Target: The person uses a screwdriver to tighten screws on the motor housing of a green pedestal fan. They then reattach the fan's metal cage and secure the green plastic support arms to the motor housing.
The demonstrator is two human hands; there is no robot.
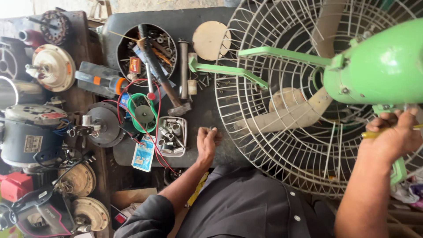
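The right hand has its grip clenched around a thin yellow-handled tool, pressed up against the underside of the green fan motor housing. Just below that grip a green bracket arm runs down past the wrist. Spreading away to the left of the grip is the wire fan guard, lying flat, with pale fan blades seen through its mesh and two more green arms reaching over its rim.

The left hand rests on the dark counter at the guard's edge, its fingertips pinched on something small; what it is cannot be told. Just left of this grip sits a small tray of sockets and bolts, with red wire looping past it. Beyond the tray lies a hammer, its handle leaning into a round tub of loose hardware, and a round wooden disc lies farther off. Well to the left, motors and motor end caps crowd a worn wooden surface.
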